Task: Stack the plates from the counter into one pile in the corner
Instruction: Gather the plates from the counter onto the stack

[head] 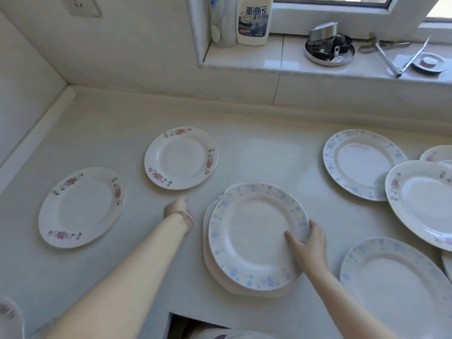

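Note:
My right hand (308,243) grips the right rim of a blue-speckled plate (254,234), thumb on top, over a small pile of plates (208,255) mid-counter. My left hand (178,208) reaches forward just below a small red-flowered plate (181,157); its fingers are hidden and it holds nothing that I can see. A larger red-flowered plate (82,206) lies at the left. On the right lie a blue-patterned plate (359,163), a pink-flowered plate (423,201) overlapping it, and another blue plate (396,287). The counter corner (80,104) is bare.
A windowsill (281,59) behind holds two cleaner bottles (253,20), a round metal tray of utensils (329,51), tongs (396,55) and a sink strainer (429,62). The counter's front edge (220,311) has an opening below. A plate edge shows at bottom left (9,319).

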